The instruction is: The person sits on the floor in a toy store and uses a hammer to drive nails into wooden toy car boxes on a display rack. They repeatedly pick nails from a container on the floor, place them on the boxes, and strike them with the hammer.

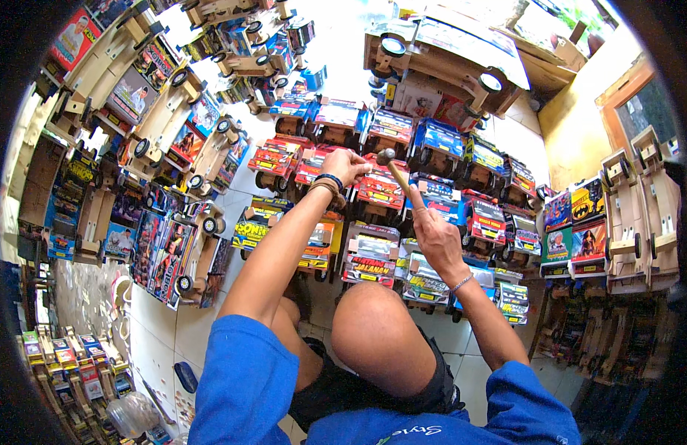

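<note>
My right hand (436, 236) is closed round the wooden handle of a small hammer (400, 178), whose dark round head is raised over the rows of toy trucks. Left of the hammer head, my left hand (342, 167) holds thumb and fingertips pinched together; anything between them is too small to make out. Close under these fingertips stands a red toy truck (380, 194) with a printed front and dark wheels. A yellow toy truck (256, 231) lies left of my left forearm, and a silver and red toy truck (370, 248) stands just beyond my knee.
Tall stacks of wooden toy trucks (165, 133) rise on the left, and more wooden trucks (640, 215) stand at the right. A large wooden truck (440, 67) is at the back. On the tiled floor (154, 319) lie a dark blue object (185, 377) and a clear plastic container (132, 414).
</note>
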Tool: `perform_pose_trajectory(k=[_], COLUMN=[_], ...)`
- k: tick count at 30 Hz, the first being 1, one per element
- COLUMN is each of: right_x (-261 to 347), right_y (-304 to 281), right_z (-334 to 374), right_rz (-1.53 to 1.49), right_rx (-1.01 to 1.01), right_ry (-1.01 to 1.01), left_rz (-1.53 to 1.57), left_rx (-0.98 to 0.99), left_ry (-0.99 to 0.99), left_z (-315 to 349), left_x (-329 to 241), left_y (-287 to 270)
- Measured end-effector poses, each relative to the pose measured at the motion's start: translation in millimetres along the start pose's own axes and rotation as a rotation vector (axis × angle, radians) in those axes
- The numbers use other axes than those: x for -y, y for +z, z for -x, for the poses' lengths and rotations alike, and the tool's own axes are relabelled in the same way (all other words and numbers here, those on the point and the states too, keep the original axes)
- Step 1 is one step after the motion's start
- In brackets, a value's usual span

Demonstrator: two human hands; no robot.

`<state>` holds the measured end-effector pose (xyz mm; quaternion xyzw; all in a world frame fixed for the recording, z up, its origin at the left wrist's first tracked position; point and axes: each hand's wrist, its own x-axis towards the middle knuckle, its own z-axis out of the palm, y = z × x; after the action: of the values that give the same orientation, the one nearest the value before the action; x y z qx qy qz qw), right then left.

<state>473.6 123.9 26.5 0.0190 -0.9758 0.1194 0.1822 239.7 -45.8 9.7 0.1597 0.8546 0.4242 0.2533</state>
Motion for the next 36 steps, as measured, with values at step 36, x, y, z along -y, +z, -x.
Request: perform_pose_trajectory(k=[36], right_x=[-3.0], right_y=[-8.7], right_z=[-13.6], right_rz=[0.103], right_rx=[0.256], right_ry=[0.009], left_rz=[0.037], left_rx=[-0.017], left_ry=[0.036], left_z=[-13.0], left_x=[15.0], left_y=[4.8])
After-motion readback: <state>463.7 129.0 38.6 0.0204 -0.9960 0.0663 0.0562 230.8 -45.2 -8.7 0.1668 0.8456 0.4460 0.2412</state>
